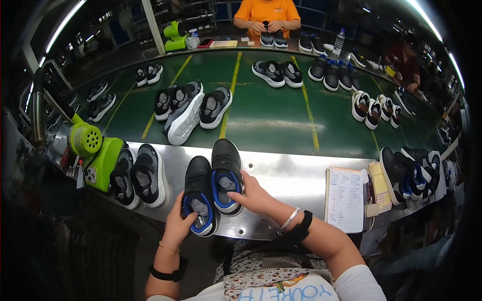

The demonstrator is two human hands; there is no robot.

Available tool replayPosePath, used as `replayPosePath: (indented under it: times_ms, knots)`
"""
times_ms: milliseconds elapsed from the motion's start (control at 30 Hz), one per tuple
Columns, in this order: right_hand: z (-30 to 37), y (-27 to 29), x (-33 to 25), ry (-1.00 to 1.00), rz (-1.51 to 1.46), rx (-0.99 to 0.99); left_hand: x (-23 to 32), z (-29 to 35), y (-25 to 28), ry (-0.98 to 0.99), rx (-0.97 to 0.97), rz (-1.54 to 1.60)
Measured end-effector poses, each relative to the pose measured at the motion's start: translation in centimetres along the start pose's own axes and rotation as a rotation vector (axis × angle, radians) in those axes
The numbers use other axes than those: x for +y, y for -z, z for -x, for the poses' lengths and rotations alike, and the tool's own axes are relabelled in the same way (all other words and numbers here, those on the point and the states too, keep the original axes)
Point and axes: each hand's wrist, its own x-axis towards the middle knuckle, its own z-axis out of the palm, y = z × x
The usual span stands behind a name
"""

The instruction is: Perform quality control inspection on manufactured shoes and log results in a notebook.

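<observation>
Two black sneakers with blue linings and white soles are side by side, toes pointing away from me, over the metal ledge [281, 195]. My left hand [176, 223] is closed on the heel end of the left sneaker [197, 173], its thumb at the collar opening. With its thumb inside the collar, my right hand [254, 193] grips the right sneaker [226, 153], which sits a little farther forward. Grey crumpled stuffing shows inside both. To the left stands a pair of grey-black patterned sneakers [148, 173].
A lime-green blower-like machine [103, 155] stands at left. A handwritten notebook [345, 198] lies at right, beside more dark shoes [396, 173]. Beyond the ledge, a green conveyor belt [261, 120] carries several shoe pairs. Across it, a person in orange [267, 12] handles shoes.
</observation>
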Motion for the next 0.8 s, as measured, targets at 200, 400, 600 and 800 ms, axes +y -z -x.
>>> replayPosePath:
  times_ms: [200,400,600,800]
  knots:
    - [0.4,-0.7,1.5,-0.185,-1.035,0.143,-1.1,-0.4,0.1,0.180,-0.029,0.500]
    - [6.0,2.4,2.4,-0.100,-1.507,0.152,-1.5,-1.3,-4.2,0.233,-0.268,1.209]
    - [9.4,2.8,3.7,-0.035,-1.486,0.248,0.1,-1.4,-9.2,0.265,-0.579,1.426]
    - [11.5,2.8,4.2,-0.037,-1.656,0.116,0.5,-0.9,-11.1,0.278,-0.664,1.322]
